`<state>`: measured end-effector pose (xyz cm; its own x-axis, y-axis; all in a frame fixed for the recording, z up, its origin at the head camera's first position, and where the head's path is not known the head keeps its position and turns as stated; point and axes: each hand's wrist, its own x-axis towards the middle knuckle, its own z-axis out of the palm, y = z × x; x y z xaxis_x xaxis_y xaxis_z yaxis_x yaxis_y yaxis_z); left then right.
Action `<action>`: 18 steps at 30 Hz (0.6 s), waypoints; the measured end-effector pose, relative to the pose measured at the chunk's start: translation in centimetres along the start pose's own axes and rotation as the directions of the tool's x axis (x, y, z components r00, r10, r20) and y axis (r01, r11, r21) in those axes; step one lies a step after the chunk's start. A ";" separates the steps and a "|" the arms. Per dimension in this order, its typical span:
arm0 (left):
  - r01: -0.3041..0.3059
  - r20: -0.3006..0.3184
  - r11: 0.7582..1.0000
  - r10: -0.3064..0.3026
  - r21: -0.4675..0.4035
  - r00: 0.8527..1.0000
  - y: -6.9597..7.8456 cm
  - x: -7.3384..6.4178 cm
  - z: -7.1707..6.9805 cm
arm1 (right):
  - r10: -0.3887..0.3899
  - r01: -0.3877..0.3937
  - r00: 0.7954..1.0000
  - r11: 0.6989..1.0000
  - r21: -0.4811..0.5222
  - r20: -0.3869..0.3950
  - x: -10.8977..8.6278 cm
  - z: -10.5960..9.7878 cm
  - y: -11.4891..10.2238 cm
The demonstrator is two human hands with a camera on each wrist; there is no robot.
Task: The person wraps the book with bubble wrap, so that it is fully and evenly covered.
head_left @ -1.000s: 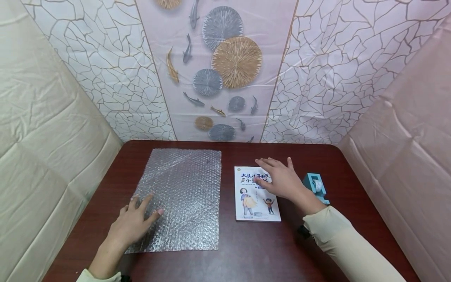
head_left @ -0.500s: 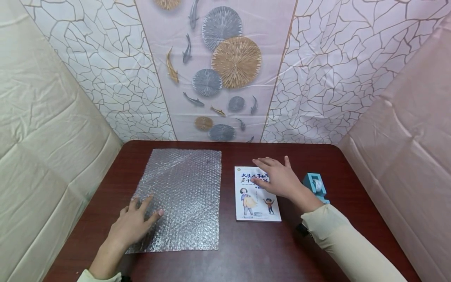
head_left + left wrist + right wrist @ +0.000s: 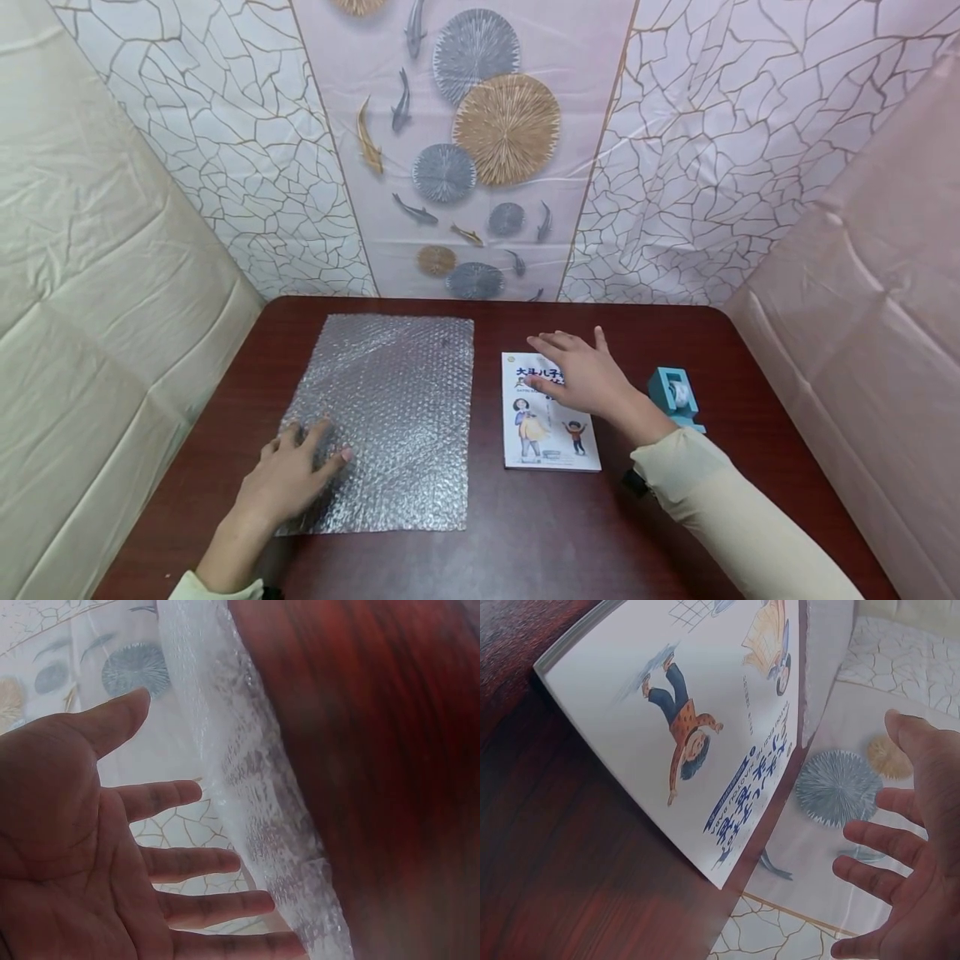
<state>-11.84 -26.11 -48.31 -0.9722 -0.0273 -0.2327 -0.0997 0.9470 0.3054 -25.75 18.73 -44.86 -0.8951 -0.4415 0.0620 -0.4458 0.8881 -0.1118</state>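
A clear sheet of bubble wrap [image 3: 397, 417] lies flat on the left half of the dark red table. My left hand [image 3: 285, 479] is over its lower left edge with fingers spread; in the left wrist view the fingertips [image 3: 225, 859] overlap the edge of the wrap. To the right lies a white picture book [image 3: 528, 442] with blue lettering and two cartoon figures. My right hand [image 3: 581, 375] hovers over the book's upper right part, fingers extended and holding nothing. In the right wrist view the book's cover [image 3: 630, 682] shows beside the open palm.
A teal tape dispenser [image 3: 667, 392] with a roll of clear tape stands right of the book, beside my right forearm. The table [image 3: 525, 542] ends at a patterned back curtain [image 3: 675, 167], with quilted beige panels [image 3: 97, 333] at both sides.
My right hand has drifted slightly left and away from me over the book. The left hand has barely moved. The bubble wrap, book and dispenser stay in place.
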 end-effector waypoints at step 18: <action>0.000 0.004 0.999 0.000 0.035 1.000 0.1 0.2 0.3 | -0.063 0.063 0.998 0.998 -0.026 -0.001 1.0 0.7 -1.0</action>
<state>-11.98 -25.94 -48.57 -0.9712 -0.0263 -0.2368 -0.0924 0.9576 0.2729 -26.17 17.35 -45.42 -0.8652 -0.4966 0.0699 -0.5011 0.8615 -0.0818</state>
